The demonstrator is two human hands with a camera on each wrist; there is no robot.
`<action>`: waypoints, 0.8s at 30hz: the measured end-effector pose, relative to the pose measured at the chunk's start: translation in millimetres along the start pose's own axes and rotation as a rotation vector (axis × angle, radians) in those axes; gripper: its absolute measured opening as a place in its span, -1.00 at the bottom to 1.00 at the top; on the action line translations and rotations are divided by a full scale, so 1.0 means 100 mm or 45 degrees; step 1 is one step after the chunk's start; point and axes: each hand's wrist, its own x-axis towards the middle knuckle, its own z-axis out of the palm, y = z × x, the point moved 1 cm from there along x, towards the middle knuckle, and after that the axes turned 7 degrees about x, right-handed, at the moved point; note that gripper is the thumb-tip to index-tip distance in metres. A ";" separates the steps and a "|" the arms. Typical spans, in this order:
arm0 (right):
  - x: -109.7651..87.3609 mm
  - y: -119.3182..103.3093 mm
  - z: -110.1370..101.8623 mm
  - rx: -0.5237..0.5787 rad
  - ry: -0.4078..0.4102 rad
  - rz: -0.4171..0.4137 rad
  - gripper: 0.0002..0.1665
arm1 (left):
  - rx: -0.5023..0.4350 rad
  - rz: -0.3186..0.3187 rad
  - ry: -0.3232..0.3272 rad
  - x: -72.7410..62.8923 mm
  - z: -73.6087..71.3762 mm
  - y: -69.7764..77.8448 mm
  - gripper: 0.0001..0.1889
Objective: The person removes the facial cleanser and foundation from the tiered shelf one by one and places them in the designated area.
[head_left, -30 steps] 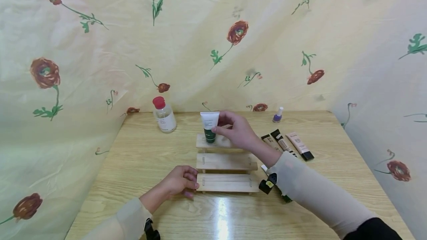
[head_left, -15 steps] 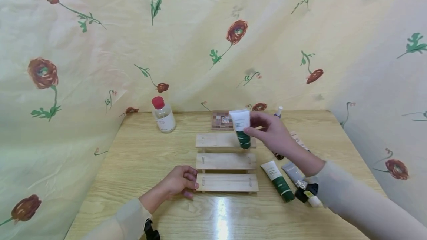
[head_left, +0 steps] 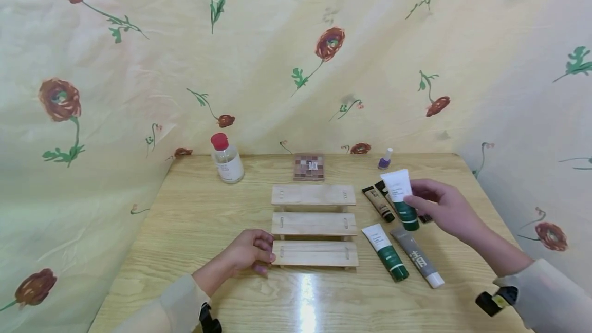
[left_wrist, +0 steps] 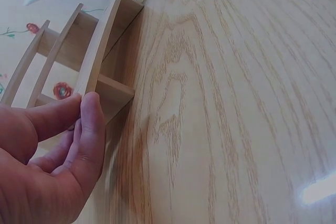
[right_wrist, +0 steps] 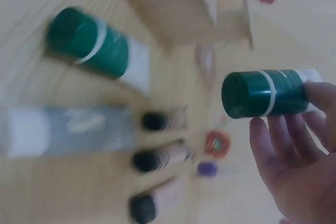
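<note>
My left hand [head_left: 250, 252] pinches the left end of the lowest tier of a three-tier wooden stand [head_left: 314, 253]. In the left wrist view, thumb and forefinger [left_wrist: 92, 124] close on that board's edge. Off the stand's right side, my right hand [head_left: 446, 209] holds a white and green squeeze tube [head_left: 401, 199] by its side, cap downward, above the other tubes. The right wrist view shows its green cap end [right_wrist: 262, 93] with the fingers around the white part. A similar white and green tube [head_left: 385, 252] lies on the table beside a grey tube with a white cap [head_left: 418, 258].
Several smaller black-capped tubes, one of them beige [head_left: 378, 203], lie partly covered by the held tube. A purple nail polish bottle [head_left: 385, 159] stands behind them. Behind the stand is an eyeshadow palette [head_left: 309, 167]. A red-capped clear bottle [head_left: 228, 161] stands at back left.
My right hand has carried the white and green tube from above the stand's top tier to the right, over the other tubes. The palette has come into view. My left hand stays put.
</note>
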 end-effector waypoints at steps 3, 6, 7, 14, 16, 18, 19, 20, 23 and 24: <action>-0.12 0.18 -0.10 0.006 -0.015 0.056 -0.50 | -0.001 -0.002 -0.001 -0.01 0.00 0.01 -0.52; -0.23 0.35 -0.17 0.017 -0.029 0.127 -0.49 | 0.001 -0.004 0.000 -0.02 0.00 0.02 -0.52; -0.26 0.41 -0.19 0.015 -0.036 0.149 -0.49 | 0.002 -0.004 0.001 -0.02 0.00 0.02 -0.52; -0.46 0.84 -0.29 0.013 -0.088 0.333 -0.38 | 0.003 0.001 0.009 -0.02 0.00 0.01 -0.52; -0.50 0.94 -0.29 0.011 -0.105 0.376 -0.35 | 0.001 0.002 0.009 -0.01 0.00 0.01 -0.52; -0.54 1.02 -0.29 0.006 -0.131 0.399 -0.35 | 0.002 0.004 0.009 -0.01 0.00 0.00 -0.52; -0.56 1.05 -0.29 0.007 -0.139 0.415 -0.34 | 0.002 0.006 0.009 -0.01 0.00 -0.01 -0.52; -0.58 1.09 -0.29 0.007 -0.148 0.427 -0.33 | 0.001 0.007 0.008 0.00 0.00 -0.01 -0.52; -0.63 1.16 -0.29 0.006 -0.156 0.458 -0.31 | -0.001 0.009 0.007 0.00 0.00 -0.02 -0.52; -0.64 1.18 -0.28 -0.002 -0.158 0.470 -0.30 | -0.002 0.010 0.007 0.00 0.00 -0.02 -0.52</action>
